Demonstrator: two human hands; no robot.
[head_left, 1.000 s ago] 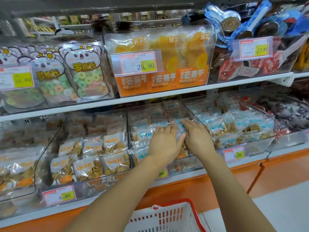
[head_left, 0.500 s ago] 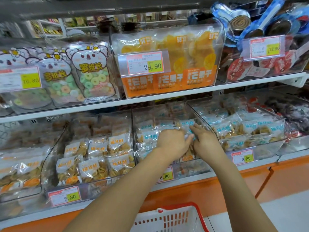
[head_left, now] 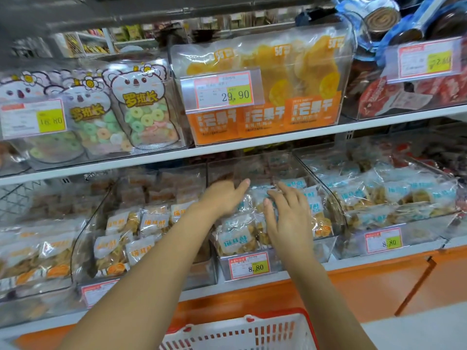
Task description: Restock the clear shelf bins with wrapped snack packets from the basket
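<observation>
**Task item.** The wrapped snack packets (head_left: pixel 236 238), clear crinkled film with blue-and-white labels over golden-brown curled crisps, lie heaped in the middle clear plastic shelf bin (head_left: pixel 322 251) on the lower shelf. The pile is loose and overlapping, and the film is glossy and creased.

**Hands.** The left hand (head_left: pixel 222 198) reaches towards the back of the pile with its thumb out. Its fingers are hidden behind the hand and blurred, so I cannot tell whether it grips anything. The right hand (head_left: pixel 290 221) hovers over the front packets, fingers spread and straight, holding nothing.

**Change.** A second ago both hands lay side by side on the packets, touching each other. They have since drawn apart, and the left has gone deeper. In my judgement the settling of this load is ending and the next handful is due.

**Surroundings.** The white slotted plastic basket with red rim (head_left: pixel 252 332) stands below, well apart from the hands; its contents are out of view. A red-bordered price tag (head_left: pixel 249 265) is fixed to the bin front. The neighbouring bin holds orange-labelled packets (head_left: pixel 151 221).
</observation>
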